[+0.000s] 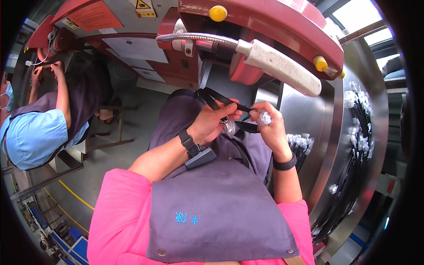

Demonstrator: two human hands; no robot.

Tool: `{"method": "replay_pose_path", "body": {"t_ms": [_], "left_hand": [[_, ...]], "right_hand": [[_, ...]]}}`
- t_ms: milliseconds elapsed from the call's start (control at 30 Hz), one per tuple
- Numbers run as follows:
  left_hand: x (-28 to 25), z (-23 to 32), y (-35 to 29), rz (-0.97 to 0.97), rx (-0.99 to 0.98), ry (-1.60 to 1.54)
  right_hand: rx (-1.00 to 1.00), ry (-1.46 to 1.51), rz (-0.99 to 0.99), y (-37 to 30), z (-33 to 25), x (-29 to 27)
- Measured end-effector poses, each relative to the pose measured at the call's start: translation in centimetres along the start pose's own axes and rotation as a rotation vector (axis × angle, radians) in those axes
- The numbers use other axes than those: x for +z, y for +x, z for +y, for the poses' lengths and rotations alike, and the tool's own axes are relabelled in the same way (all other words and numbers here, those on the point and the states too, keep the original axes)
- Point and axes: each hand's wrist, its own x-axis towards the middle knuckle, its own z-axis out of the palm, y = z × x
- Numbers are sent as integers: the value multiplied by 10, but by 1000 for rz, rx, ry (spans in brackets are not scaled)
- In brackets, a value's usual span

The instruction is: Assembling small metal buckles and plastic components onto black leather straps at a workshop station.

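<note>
A narrow black strap (pixel 211 98) with metal end fittings is held between my two hands above my lap. Its far end loops up and away to the left. My left hand (pixel 207 123) is closed on the strap, thumb on top. A fitting wrapped in clear plastic (pixel 230 128) hangs just beside those fingers. My right hand (pixel 273 128) pinches the strap near its other end, with a second clear plastic wrapping (pixel 265 118) at the fingertips. Exactly where each fingertip grips is partly hidden.
A red machine (pixel 274 17) with yellow knobs overhangs my hands; a pale lamp (pixel 285 66) on a flexible metal neck juts from it. Black straps with plastic-wrapped ends (pixel 360 145) fill a metal tray at right, with more (pixel 300 143) nearer me. A co-worker (pixel 48 115) sits at left.
</note>
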Motion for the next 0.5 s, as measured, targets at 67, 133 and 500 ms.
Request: {"method": "replay_pose_path", "body": {"t_ms": [67,133,500], "left_hand": [[1,-2,0,-22,25,-33],[4,-2,1,-47,30,-64],[24,8,7,-52,36,-186]], "right_hand": [[-81,7,87,2,6,5],[-135,25,142,3,7,7],[-95,273,218,21,-4,13]]}}
